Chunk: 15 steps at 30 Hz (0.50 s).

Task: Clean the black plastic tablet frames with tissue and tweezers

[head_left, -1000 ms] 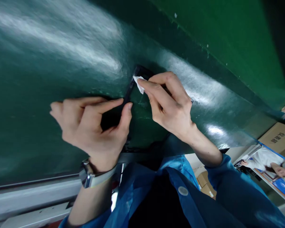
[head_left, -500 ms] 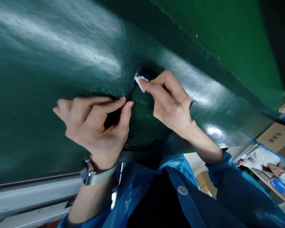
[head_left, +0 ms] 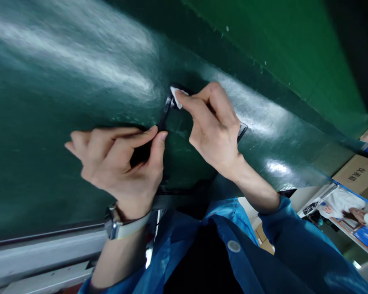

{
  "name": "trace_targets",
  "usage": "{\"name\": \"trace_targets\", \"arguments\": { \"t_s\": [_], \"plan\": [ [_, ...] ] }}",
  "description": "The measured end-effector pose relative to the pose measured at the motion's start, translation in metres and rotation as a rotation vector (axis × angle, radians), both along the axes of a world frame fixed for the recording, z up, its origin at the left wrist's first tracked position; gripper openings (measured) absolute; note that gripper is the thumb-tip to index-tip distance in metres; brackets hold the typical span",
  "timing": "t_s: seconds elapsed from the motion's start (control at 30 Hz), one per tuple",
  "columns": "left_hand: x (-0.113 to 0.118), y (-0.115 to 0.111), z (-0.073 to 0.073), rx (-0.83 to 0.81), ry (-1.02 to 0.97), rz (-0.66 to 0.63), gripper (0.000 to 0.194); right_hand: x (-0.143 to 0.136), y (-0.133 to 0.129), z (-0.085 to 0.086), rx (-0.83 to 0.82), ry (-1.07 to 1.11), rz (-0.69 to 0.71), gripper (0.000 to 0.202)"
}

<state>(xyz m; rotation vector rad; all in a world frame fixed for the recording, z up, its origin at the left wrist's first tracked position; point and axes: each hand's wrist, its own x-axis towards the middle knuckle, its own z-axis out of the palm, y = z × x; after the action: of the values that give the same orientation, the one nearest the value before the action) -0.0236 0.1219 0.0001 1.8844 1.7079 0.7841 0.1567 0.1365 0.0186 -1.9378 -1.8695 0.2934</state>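
A thin black frame (head_left: 163,118) lies on the glossy green work surface (head_left: 49,122). My left hand (head_left: 125,159) pinches its left side between thumb and forefinger. At the frame's far left corner, my right hand (head_left: 217,126) presses a small white cloth or tissue (head_left: 175,97) with its fingertips. Part of the frame is hidden beneath my right hand, and a corner of it shows beyond the wrist. The near side of the frame is dark and hard to make out.
A brighter green strip (head_left: 288,45) runs along the far side. To the right stand a cardboard box (head_left: 358,175) and, beyond the surface, a person in white (head_left: 343,204). A grey metal rail (head_left: 49,249) edges the near left.
My right hand has shifted slightly left and away from me with the white cloth, closer to the frame's corner. My left hand keeps its pinch, a little further left in view.
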Motion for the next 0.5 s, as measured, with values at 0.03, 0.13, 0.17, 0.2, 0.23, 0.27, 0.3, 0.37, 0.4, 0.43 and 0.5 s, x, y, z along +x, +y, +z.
{"name": "trace_targets", "arguments": {
  "t_s": [0.03,0.13,0.17,0.2,0.23,0.27,0.3,0.37,0.4,0.43,0.5],
  "plan": [
    [0.0,0.0,0.001,-0.017,0.005,0.01,0.018,-0.002,0.004,0.001,0.005,-0.014,-0.026,0.049],
    [0.001,-0.001,0.003,-0.057,0.024,0.027,0.02,-0.006,0.011,0.002,-0.006,-0.001,-0.08,0.048],
    [0.002,-0.002,0.004,-0.064,0.033,0.029,0.02,-0.007,0.012,0.001,-0.025,0.02,-0.097,0.049],
    [0.002,-0.003,0.004,-0.07,0.038,0.029,0.02,-0.007,0.011,0.0,-0.051,0.048,-0.112,0.05],
    [0.002,-0.004,0.005,-0.072,0.04,0.033,0.02,-0.007,0.009,-0.002,-0.071,0.078,-0.125,0.052],
    [0.003,-0.004,0.006,-0.064,0.039,0.034,0.019,-0.005,0.006,-0.004,-0.085,0.105,-0.133,0.052],
    [0.003,-0.005,0.006,-0.056,0.037,0.033,0.018,-0.004,0.003,-0.007,-0.094,0.13,-0.135,0.052],
    [0.005,-0.005,0.007,-0.054,0.037,0.029,0.017,0.001,-0.005,-0.011,-0.092,0.168,-0.125,0.05],
    [0.006,-0.005,0.007,-0.056,0.04,0.03,0.017,0.002,-0.008,-0.012,-0.083,0.182,-0.128,0.048],
    [0.006,-0.004,0.007,-0.06,0.039,0.037,0.018,0.004,-0.01,-0.012,-0.08,0.192,-0.137,0.048],
    [0.008,-0.003,0.006,-0.059,0.028,0.049,0.019,0.004,-0.01,-0.009,-0.078,0.187,-0.161,0.048]
  ]
}}
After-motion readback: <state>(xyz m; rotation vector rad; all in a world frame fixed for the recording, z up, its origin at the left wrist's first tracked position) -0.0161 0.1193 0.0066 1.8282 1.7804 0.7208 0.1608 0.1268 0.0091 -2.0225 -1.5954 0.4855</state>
